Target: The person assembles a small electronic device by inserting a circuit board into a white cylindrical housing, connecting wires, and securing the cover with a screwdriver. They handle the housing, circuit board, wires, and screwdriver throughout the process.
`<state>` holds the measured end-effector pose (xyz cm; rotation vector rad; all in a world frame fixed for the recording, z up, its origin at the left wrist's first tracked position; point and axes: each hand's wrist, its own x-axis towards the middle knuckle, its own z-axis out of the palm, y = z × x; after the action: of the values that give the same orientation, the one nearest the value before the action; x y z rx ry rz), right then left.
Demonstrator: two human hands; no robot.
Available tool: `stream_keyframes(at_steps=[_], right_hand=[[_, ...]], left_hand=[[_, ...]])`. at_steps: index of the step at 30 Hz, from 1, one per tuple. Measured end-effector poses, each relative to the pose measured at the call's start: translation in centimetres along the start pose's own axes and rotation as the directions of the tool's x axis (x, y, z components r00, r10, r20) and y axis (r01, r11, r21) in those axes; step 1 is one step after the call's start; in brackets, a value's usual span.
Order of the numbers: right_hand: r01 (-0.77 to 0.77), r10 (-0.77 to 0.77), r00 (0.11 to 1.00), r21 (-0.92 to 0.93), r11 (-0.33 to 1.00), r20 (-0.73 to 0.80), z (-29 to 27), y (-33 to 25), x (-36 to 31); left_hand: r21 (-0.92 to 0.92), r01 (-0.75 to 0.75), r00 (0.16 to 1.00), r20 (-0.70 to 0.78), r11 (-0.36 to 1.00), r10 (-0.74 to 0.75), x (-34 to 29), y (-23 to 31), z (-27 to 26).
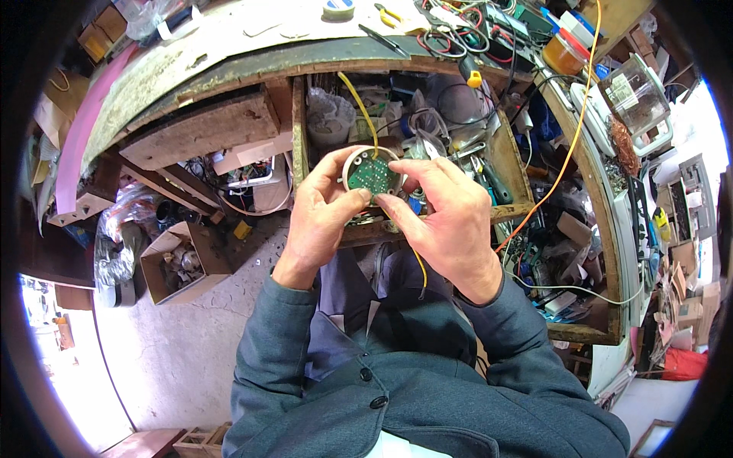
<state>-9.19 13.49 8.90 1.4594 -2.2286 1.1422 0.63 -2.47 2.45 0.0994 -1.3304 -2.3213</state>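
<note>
Between my hands, over the front of an open drawer, is a round white housing with a green circuit board (368,174) inside it. My left hand (319,212) is closed round the housing's left side, its thumb pressed on the board's lower edge. My right hand (447,210) grips the opposite side, with thumb and index finger at the rim. A yellow cable (359,104) rises from the top of the board toward the bench. Another yellow cable end (421,275) hangs below my right hand. The housing's underside is hidden.
The wooden drawer (366,230) is full of tools, bags and cables. Above it on the workbench (221,53) lie a tape roll (338,9), a black pen-like tool (384,40) and tangled test leads (450,34). An orange cable (569,145) runs down the right. A cardboard box (185,263) stands lower left.
</note>
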Motion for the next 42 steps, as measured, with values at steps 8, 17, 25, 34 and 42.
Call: stream_keyframes(at_steps=[8, 17, 25, 34, 42], right_hand=[[0.044, -0.044, 0.999, -0.102, 0.994, 0.006, 0.1, -0.2, 0.0], [0.045, -0.044, 0.999, -0.218, 0.975, 0.011, 0.0, -1.4, 0.0], [0.056, -0.054, 0.998, -0.241, 0.969, 0.013, -0.1, -1.6, 0.1], [0.069, -0.064, 0.997, -0.185, 0.98, 0.035, -0.1, -1.6, -0.1], [0.054, -0.054, 0.999, -0.19, 0.98, 0.006, 0.1, -1.8, -0.4]], left_hand=[[-0.011, 0.028, 1.0, 0.006, 1.0, -0.028, -0.1, 0.2, -0.1], [0.046, 0.043, 0.999, -0.011, 0.998, -0.042, 0.1, 0.2, -0.1], [-0.005, 0.099, 0.995, -0.002, 0.995, -0.099, 0.0, 0.5, -0.3], [-0.077, 0.106, 0.994, 0.042, 0.991, -0.103, 0.0, 0.7, 0.0], [0.016, 0.065, 0.998, 0.012, 0.998, -0.066, -0.3, 0.2, 0.0]])
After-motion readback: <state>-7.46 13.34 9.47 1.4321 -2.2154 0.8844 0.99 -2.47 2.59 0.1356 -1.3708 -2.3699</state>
